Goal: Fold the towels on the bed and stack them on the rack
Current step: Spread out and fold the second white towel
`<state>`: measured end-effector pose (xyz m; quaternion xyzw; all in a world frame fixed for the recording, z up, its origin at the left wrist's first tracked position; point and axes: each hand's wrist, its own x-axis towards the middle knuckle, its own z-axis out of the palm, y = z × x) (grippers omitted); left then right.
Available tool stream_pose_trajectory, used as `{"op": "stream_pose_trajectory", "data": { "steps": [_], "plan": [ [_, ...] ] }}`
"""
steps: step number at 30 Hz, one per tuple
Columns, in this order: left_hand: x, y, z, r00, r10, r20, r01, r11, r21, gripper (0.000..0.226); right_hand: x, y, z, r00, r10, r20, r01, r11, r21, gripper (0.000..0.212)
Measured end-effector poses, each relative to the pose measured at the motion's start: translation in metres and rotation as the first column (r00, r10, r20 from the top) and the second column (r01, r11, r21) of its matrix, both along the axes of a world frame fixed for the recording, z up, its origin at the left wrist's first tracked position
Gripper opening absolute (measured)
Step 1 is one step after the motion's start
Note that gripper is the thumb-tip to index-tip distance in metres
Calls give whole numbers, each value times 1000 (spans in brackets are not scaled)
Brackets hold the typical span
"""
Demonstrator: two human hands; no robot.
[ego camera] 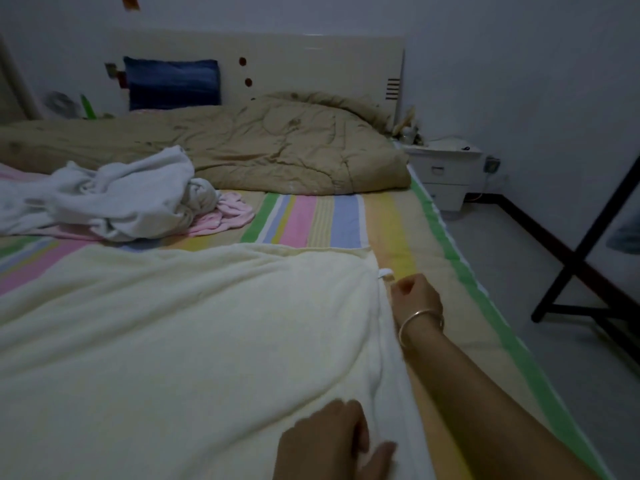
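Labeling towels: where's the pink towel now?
Head view, left of centre on the striped sheet: the pink towel lies partly under the white towel, near the tan quilt.

The near towel (180, 334) is pale yellow, the far towels (114, 199) white and pink (225, 216); the bed sheet (322, 220) has pastel stripes, and the quilt (277, 147) is tan.

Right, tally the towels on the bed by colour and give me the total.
cream towel, spread flat: 1
white towel, crumpled heap, counted as one though it may hide more: 1
pink towel, partly under the white one: 1
Total: 3
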<state>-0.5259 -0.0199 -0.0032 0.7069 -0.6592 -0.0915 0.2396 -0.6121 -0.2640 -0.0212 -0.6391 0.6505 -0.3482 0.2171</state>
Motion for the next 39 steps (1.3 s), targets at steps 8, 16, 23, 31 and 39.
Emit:
{"op": "stream_pose_trajectory", "data": {
  "steps": [8,16,23,31,39],
  "plan": [
    [-41,41,3,991,42,126,-87,920,382,41,4,79,1,907,331,-262,-196,880,433,60],
    [-36,59,4,995,27,95,-54,955,291,24,8,96,9,877,267,-400,-73,896,439,54],
    [-31,66,14,990,-141,-9,140,974,180,37,-10,110,18,917,136,-374,-38,965,258,46],
    [-49,67,-8,985,-173,29,163,963,216,30,-35,120,8,877,69,-475,55,969,240,37],
    [-46,107,9,989,-113,-91,116,993,30,32,-45,137,14,921,130,-367,6,938,346,51]
  ]
}}
